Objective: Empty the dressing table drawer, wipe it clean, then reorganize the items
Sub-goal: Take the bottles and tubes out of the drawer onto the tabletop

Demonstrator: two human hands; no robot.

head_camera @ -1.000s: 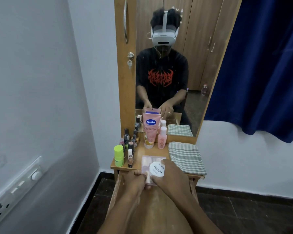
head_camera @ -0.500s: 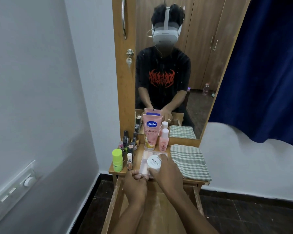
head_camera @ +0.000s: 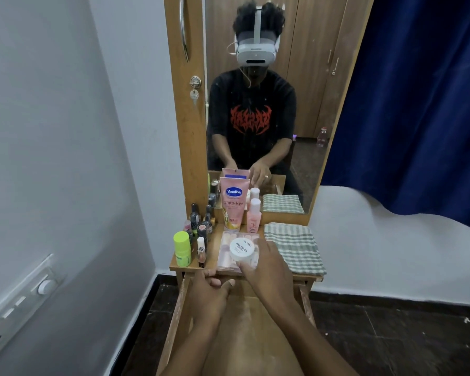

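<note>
Fingers (head_camera: 267, 248) of the right hand (head_camera: 269, 274) are curled round the jar (head_camera: 241, 248); the cloth (head_camera: 293, 248) is seen just right of them.

Matt scuffed wooden drawer (head_camera: 244, 329), woven checked cloth (head_camera: 293, 248), glossy plastic tube (head_camera: 233, 203) (pink), metal handle (head_camera: 184, 28)

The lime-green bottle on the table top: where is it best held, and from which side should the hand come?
I would grip the lime-green bottle round its straight body below the cap, from the front. It stands upright at the front left corner; small nail polish bottles crowd its right side and back.
</note>
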